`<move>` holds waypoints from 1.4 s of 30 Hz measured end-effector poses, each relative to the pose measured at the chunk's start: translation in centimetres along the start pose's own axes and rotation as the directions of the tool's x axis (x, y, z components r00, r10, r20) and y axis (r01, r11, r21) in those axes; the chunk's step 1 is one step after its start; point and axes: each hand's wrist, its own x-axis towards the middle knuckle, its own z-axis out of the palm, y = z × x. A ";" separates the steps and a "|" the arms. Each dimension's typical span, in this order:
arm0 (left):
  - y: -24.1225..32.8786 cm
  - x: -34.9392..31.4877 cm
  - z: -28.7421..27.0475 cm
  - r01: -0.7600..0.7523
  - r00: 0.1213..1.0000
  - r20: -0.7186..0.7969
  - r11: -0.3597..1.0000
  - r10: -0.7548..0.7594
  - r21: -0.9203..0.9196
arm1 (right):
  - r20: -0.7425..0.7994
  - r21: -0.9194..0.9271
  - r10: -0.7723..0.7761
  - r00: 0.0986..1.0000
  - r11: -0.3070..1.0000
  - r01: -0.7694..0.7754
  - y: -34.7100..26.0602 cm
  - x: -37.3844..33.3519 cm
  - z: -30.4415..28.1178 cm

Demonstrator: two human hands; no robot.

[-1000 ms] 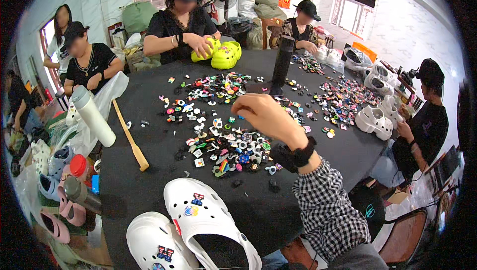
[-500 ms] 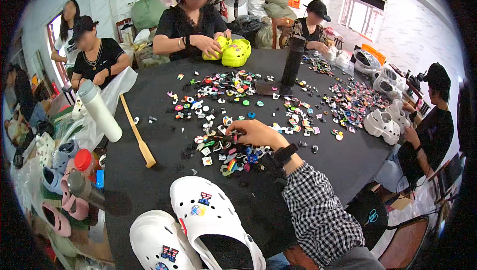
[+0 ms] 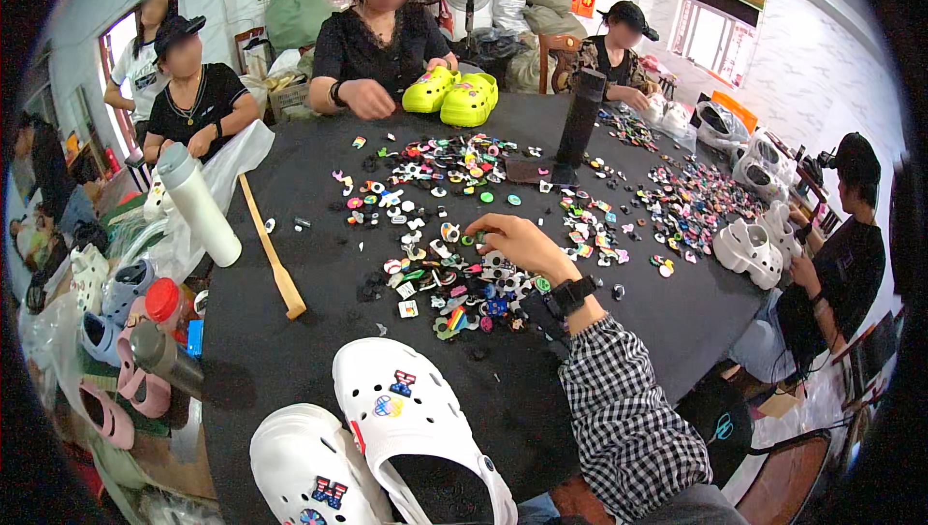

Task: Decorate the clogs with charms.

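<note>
My right hand (image 3: 522, 245) reaches over a pile of shoe charms (image 3: 464, 298) in the middle of the table. Thumb and fingers come together at a small greenish shoe charm, which they partly hide. My left hand is out of view. Close to me stand two white clogs side by side, a right one (image 3: 367, 365) and a left one (image 3: 285, 443). Each carries a few colourful charms on its toe, among them letter shapes with stars and stripes.
More charms (image 3: 696, 201) lie in heaps across the black table (image 3: 319, 361). On the left are a wooden stick (image 3: 271, 254) and a white bottle (image 3: 200, 206). A black cylinder (image 3: 580, 119) stands farther back. Co-workers sit around, one near yellow-green clogs (image 3: 470, 100), another handling white clogs (image 3: 749, 249).
My right hand has shifted slightly right and up from the charm pile, its fingers drawn together. Across the table, a co-worker's hand has left the yellow-green clogs and dropped toward the tabletop.
</note>
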 end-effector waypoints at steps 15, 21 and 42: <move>0.7 0.7 1.6 -0.067 0.997 -0.027 0.997 0.068 0.043 | -0.083 -0.296 -0.211 0.974 0.938 0.178 -1.3 0.0 0.4; 0.5 0.2 -0.5 -0.099 0.995 0.023 0.989 0.097 0.106 | 0.099 -0.440 -0.231 0.968 0.862 0.251 -1.3 -0.3 3.3; 3.7 -10.5 -8.7 -0.517 0.739 0.669 0.704 0.081 0.486 | -0.090 -0.118 -0.050 0.995 0.992 0.039 0.2 0.9 3.5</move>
